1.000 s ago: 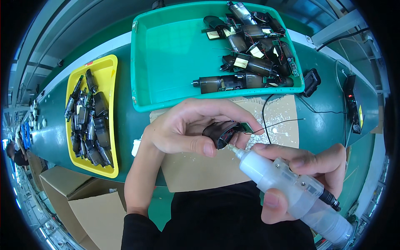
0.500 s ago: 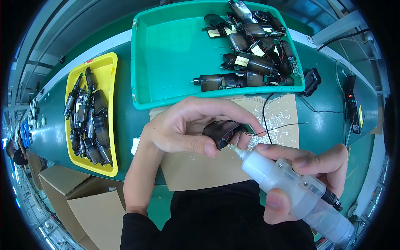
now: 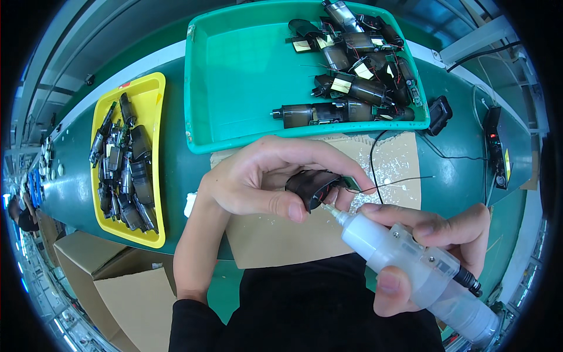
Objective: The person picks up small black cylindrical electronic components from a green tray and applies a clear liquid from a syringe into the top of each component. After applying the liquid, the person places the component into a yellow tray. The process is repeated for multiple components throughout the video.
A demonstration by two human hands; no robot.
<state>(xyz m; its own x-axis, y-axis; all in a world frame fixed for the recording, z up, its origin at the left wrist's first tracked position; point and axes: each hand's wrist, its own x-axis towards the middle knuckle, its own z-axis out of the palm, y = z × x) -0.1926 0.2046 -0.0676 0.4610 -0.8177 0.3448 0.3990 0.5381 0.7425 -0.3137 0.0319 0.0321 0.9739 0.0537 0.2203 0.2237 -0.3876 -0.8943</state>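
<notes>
My left hand (image 3: 252,182) curls round a dark, smoky plastic housing (image 3: 309,185), its open end turned to the lower right. A small green circuit board (image 3: 350,184) and a thin wire (image 3: 399,180) stick out of the housing near my index fingertip. In my right hand (image 3: 434,240) is a translucent white glue dispenser (image 3: 381,246), fingers and thumb wrapped about its body. Its narrow nozzle tip (image 3: 332,209) points up and left at the housing's open end, very close to the rim; whether they touch I cannot tell.
A green tray (image 3: 246,138) behind my hands holds several dark housings (image 3: 363,88) at its right. At left, a yellow tray (image 3: 158,170) carries similar parts. Cardboard (image 3: 281,246) lies under my hands. A black device with a red light (image 3: 494,141) and cables stands right; a carton (image 3: 135,293) sits lower left.
The glue dispenser in my right hand has shifted very slightly down and to the right. My left hand and the housing hold almost still.
</notes>
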